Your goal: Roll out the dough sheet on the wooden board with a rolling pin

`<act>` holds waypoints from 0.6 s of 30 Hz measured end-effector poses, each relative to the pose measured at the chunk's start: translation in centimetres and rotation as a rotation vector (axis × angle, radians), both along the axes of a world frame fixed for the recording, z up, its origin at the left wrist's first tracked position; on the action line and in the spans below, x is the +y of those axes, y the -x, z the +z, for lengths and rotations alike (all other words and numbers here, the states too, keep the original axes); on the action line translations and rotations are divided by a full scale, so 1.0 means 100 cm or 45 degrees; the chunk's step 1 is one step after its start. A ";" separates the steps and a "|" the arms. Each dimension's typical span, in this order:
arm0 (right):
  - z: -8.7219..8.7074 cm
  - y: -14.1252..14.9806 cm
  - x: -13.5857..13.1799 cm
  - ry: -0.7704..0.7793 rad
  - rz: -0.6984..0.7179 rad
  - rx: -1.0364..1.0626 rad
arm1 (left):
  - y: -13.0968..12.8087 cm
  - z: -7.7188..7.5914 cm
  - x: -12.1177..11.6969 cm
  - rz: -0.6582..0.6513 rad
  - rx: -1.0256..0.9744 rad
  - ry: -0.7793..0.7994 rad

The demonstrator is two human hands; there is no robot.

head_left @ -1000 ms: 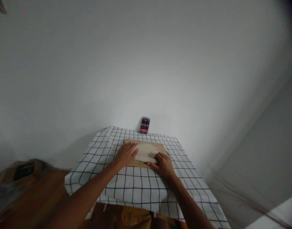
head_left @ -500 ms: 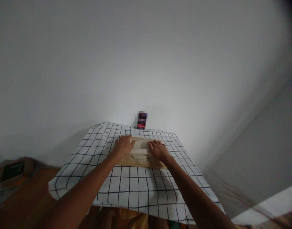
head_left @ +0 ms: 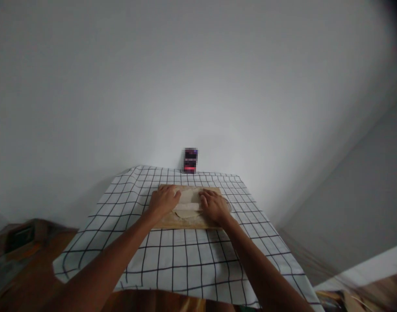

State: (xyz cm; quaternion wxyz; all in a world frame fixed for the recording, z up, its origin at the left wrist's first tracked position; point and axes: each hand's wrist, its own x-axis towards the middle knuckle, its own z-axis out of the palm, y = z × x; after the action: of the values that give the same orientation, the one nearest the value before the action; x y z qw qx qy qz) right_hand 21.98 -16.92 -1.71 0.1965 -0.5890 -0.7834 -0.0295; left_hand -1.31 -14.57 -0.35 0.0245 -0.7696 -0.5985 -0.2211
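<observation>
A wooden board (head_left: pixel 185 223) lies on a table under a white cloth with a black grid (head_left: pixel 185 260). On the board is a flat pale piece of dough (head_left: pixel 186 213). A pale rolling pin (head_left: pixel 189 200) lies across it. My left hand (head_left: pixel 164 201) covers the pin's left end and my right hand (head_left: pixel 214 206) covers its right end. The fingers of both hands curl over the pin. Both forearms reach in from the bottom of the view.
A small dark box with a red band (head_left: pixel 190 160) stands at the table's far edge against the plain wall (head_left: pixel 198 86). Brown wooden furniture (head_left: pixel 19 260) sits low on the left. A pale floor strip (head_left: pixel 363 268) shows at the right.
My hands went from pressing the dough near the board's front edge to holding the rolling pin across it. The view has tilted slightly, so the table sits higher in the picture.
</observation>
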 end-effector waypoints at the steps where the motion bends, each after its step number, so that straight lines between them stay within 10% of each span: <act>1: 0.000 0.002 -0.008 -0.011 -0.016 0.004 | 0.000 -0.001 -0.006 -0.023 0.011 -0.038; 11: -0.011 0.011 -0.069 -0.082 0.019 0.122 | 0.003 -0.020 -0.058 -0.099 0.070 -0.285; 18: -0.002 0.014 -0.047 -0.061 -0.030 0.045 | -0.001 -0.014 -0.048 -0.075 -0.004 -0.199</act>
State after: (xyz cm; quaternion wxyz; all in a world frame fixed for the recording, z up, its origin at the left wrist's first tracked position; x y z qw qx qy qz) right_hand 20.60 -21.64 -1.89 0.2241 -0.5938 -0.7717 -0.0403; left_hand -1.16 -19.32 -1.76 0.0771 -0.7822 -0.5566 -0.2690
